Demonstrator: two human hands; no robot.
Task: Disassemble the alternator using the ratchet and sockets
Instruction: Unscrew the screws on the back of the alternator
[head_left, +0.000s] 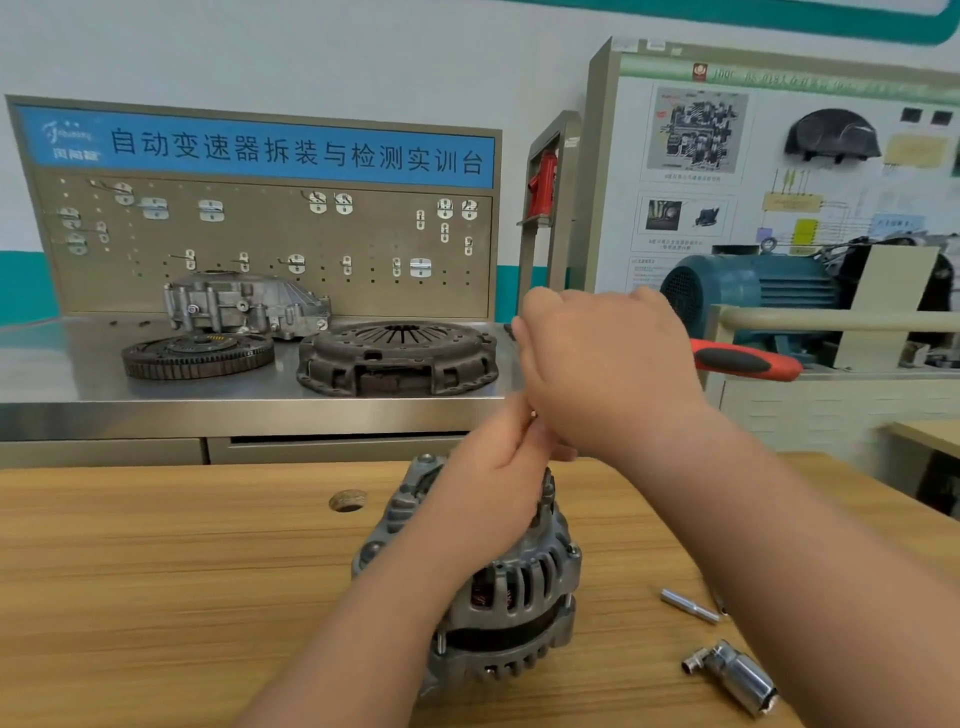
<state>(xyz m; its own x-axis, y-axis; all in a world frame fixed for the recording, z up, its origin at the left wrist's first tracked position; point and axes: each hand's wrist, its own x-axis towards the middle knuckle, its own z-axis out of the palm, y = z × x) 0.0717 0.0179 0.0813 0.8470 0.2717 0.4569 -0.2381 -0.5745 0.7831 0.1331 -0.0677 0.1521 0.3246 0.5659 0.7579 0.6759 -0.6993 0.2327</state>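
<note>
The alternator (519, 597) stands on the worktop (156, 571). Your right hand (608, 364) curls its fingers round the ratchet (748, 361). Your left hand (493, 499) bunches its fingers beneath; what they pinch is hidden. Probable step: fitting the drive. Next, seat it squarely on 1 fastener.

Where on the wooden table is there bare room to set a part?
Bare: wooden table left of the alternator, around the round hole. Crowded: its right, where a socket and slim bar lie by the forearm.

White, teal-banded wall (311, 52) behind a steel workbench (62, 364) and wooden table (156, 571)
</note>
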